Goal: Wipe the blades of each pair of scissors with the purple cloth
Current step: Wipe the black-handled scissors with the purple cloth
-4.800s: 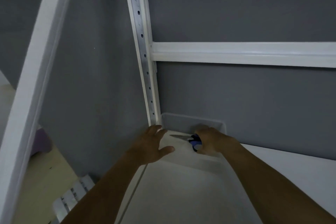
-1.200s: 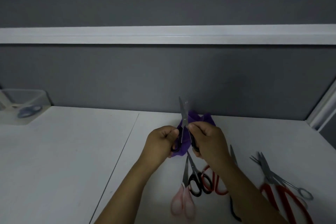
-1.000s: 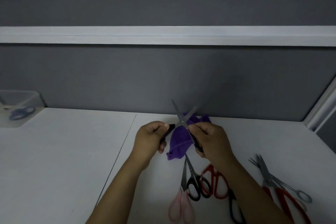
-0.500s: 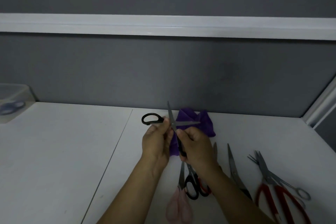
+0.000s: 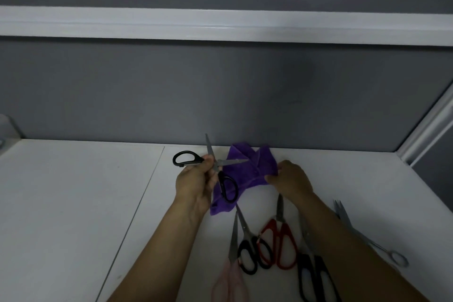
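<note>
Head-worn view, facing forward and down, close over white table (image 5: 73,203)

The cloth (image 5: 255,167) lies on the table (image 5: 73,203), behind the row of scissors (image 5: 279,216).

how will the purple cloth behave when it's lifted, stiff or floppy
Probably floppy: the purple cloth lies creased and bunched on the table. Likely light, since the right hand pinches just one edge. It may snag on the open scissors held over it.
</note>
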